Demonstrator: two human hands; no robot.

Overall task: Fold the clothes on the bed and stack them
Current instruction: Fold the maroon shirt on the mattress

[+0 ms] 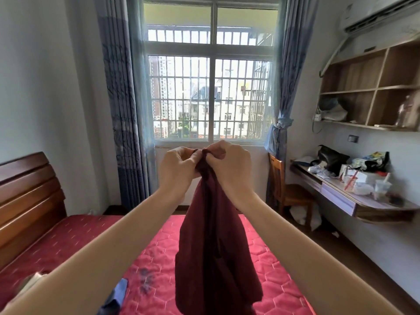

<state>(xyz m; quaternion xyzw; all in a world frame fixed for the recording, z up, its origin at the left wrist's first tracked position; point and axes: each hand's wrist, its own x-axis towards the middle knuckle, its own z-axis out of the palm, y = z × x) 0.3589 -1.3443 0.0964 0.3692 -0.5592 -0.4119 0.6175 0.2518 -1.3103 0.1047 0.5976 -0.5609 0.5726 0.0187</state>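
Observation:
A dark maroon garment hangs bunched in the air above the red quilted bed. My left hand and my right hand are raised side by side in front of the window, both pinching the garment's top edge. The cloth drops straight down between my forearms and hides part of the mattress. A dark blue piece of clothing lies on the bed at the lower left, partly covered by my left arm. A pale cloth shows at the far lower left, blurred.
A wooden headboard stands at the left. To the right are a wooden chair, a cluttered wall desk and open shelves. The barred window with blue curtains is straight ahead.

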